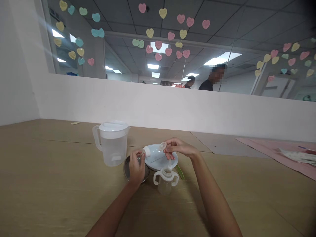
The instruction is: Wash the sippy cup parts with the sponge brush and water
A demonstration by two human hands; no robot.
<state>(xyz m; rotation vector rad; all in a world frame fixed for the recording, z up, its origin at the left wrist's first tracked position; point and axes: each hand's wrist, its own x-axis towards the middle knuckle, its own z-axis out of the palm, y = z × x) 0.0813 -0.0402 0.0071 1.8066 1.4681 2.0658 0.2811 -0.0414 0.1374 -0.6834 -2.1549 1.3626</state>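
Observation:
My left hand (136, 168) is closed round a small white bottle (146, 151) that tips to the right, over a round metal bowl (127, 171). My right hand (175, 147) pinches a small pale cap-like piece (162, 146) just above a pale blue plate (160, 161). In front of the plate stands a clear two-handled baby cup (166, 180) with a spout top. A green utensil (180, 171) pokes out from under the plate's right edge.
A clear plastic jug (112, 143) with a white lid stands left of the bowl on the wooden table (49, 184). A pink mat (276, 153) with papers lies at the far right. Behind a low white wall (158, 105) two people stand beyond glass.

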